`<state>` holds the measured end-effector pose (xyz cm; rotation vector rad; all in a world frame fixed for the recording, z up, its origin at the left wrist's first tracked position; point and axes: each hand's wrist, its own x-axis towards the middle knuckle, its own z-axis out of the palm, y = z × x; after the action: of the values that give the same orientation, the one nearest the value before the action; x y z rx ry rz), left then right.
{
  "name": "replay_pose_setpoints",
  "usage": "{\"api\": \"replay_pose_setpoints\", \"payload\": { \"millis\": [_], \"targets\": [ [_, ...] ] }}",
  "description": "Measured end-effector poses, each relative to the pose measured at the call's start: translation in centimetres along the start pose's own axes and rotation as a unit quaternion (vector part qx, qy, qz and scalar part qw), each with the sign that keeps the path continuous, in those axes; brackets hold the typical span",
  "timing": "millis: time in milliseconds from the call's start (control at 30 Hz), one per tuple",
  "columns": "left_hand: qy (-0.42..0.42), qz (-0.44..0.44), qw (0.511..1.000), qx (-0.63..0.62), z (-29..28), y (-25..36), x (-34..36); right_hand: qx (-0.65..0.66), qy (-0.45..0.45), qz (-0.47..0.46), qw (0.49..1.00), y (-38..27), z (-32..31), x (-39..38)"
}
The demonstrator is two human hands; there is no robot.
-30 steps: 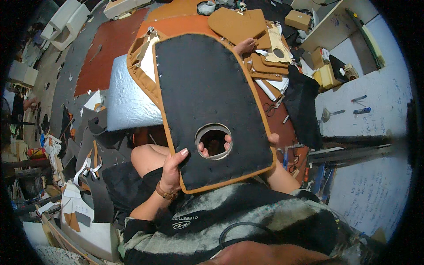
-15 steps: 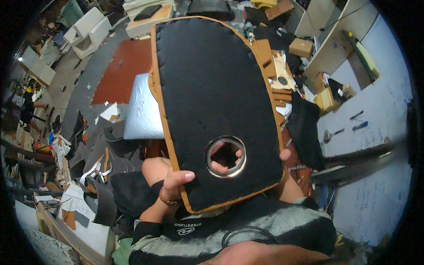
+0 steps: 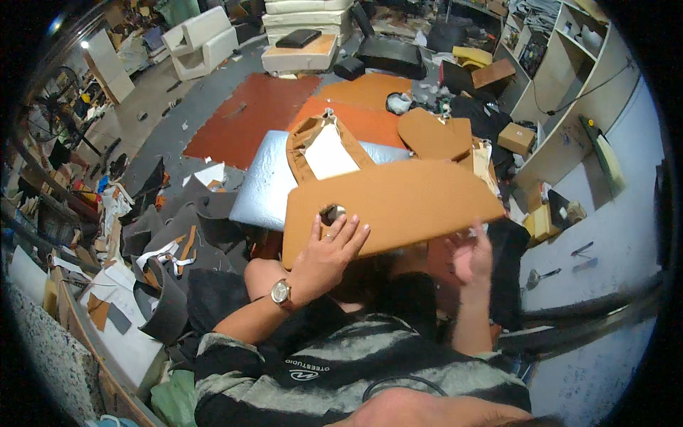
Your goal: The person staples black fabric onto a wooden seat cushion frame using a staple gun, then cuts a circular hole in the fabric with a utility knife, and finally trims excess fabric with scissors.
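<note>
A tan upholstered panel (image 3: 398, 199) with a rounded outline and a round hole (image 3: 332, 213) lies across my lap, its tan face up. My left hand (image 3: 327, 252) rests on that face just below the hole, fingers stretched out. Off the panel's lower right edge, my right hand (image 3: 471, 257) is raised with its fingers loosely apart and nothing seen in it. Beyond the panel, a second tan piece (image 3: 307, 153) shows a white inner face with its cover folded over the rim. It lies on a silvery padded block (image 3: 260, 188).
More tan pieces (image 3: 430, 135) lie at the far right of the block. A reddish-brown sheet (image 3: 245, 117) covers part of the floor ahead. Grey scraps (image 3: 167, 228) are heaped at my left. A pale board (image 3: 583, 277) with pens and a small tool is at my right.
The panel has turned over from its black back to its tan face and swung sideways, lower down. My left hand has moved onto its face; my right hand has come off its edge.
</note>
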<state>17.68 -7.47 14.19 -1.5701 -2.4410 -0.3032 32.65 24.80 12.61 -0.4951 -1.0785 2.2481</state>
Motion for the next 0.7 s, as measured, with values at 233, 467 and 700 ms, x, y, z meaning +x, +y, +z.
{"api": "replay_pose_setpoints", "payload": {
  "millis": [233, 467, 700],
  "targets": [
    [0.114, -0.128, 0.938, -0.301, 5.3, -1.6, -3.3, -0.027, 0.142, 0.137, 0.98, 6.8, -6.3, 0.9],
    [0.021, -0.478, 0.504, -0.719, 9.8, -6.1, -10.3, -0.012, 0.059, 0.136, 0.989, 9.1, -8.3, 0.2],
    [0.158, -0.262, 0.41, -0.859, 3.5, -5.9, -7.1, 0.06, -0.002, 0.168, 0.984, 8.7, -4.7, 1.1]
  ]
}}
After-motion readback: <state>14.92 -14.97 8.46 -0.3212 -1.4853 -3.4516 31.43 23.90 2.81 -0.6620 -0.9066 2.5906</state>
